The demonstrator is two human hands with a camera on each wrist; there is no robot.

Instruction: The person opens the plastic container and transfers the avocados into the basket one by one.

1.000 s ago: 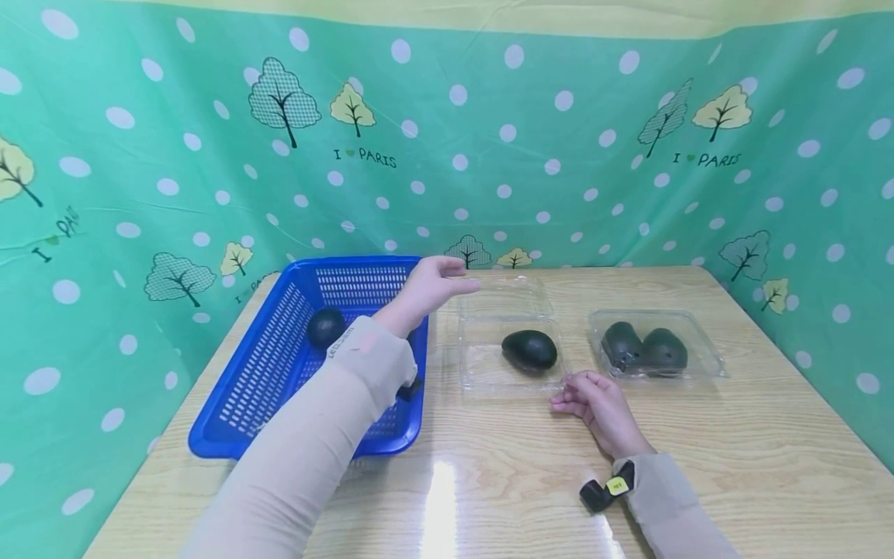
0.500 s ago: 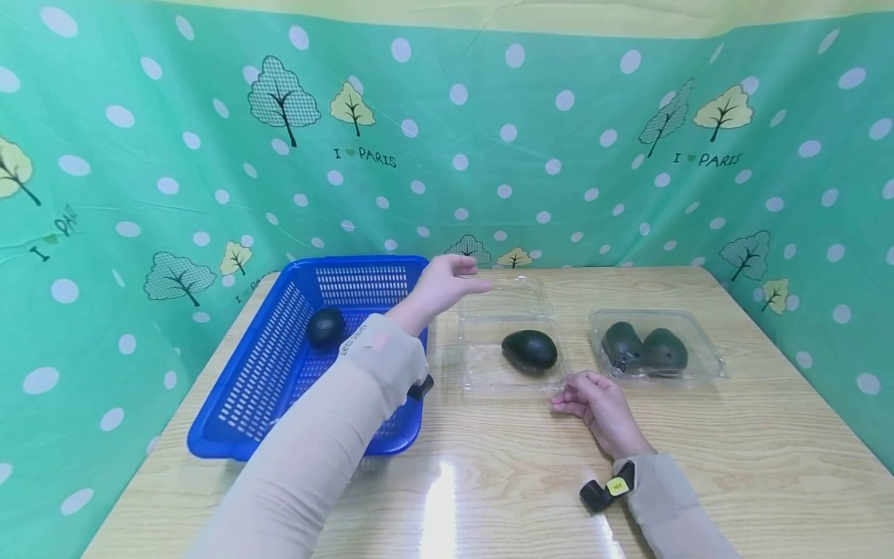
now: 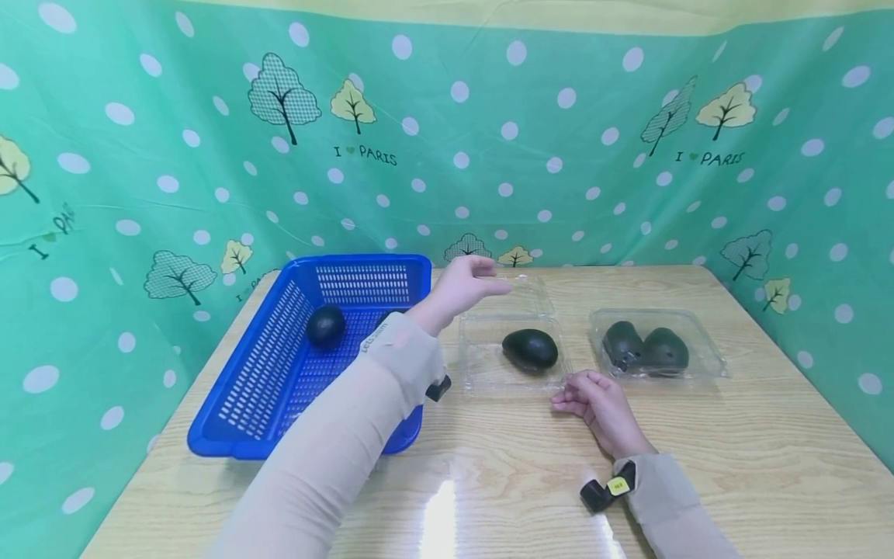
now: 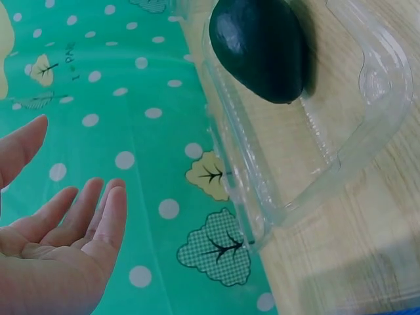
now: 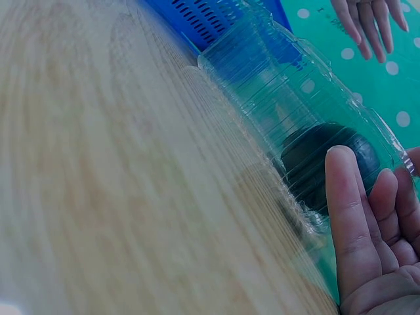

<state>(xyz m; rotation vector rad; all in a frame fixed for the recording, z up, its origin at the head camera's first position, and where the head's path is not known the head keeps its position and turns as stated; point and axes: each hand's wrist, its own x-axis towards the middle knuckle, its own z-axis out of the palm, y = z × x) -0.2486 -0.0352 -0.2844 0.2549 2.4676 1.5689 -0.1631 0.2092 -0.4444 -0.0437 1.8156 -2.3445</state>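
My left hand (image 3: 469, 286) hangs above the raised lid of a clear plastic clamshell container (image 3: 482, 365). Its fingers are parted from the thumb, and nothing lies between them in the left wrist view. One dark avocado (image 3: 529, 350) lies in the right half of the clamshell, clear of that hand. At the container's front right corner, my right hand (image 3: 597, 407) pinches the rim with its fingertips. The right wrist view shows those fingers (image 5: 348, 216) beside the clear wall, partly cut off by the frame edge.
A blue perforated basket (image 3: 202, 435) stands at the left, with an avocado (image 3: 325, 326) inside and another dark one partly behind my left sleeve. Right of the clamshell sits a second clear container (image 3: 701, 349) holding two avocados (image 3: 665, 351). A green curtain (image 3: 594, 202) borders the wooden table.
My left hand and forearm have moved right, from the basket's edge to over the clamshell lid, showing more of the basket. The right hand and the avocados have stayed put.
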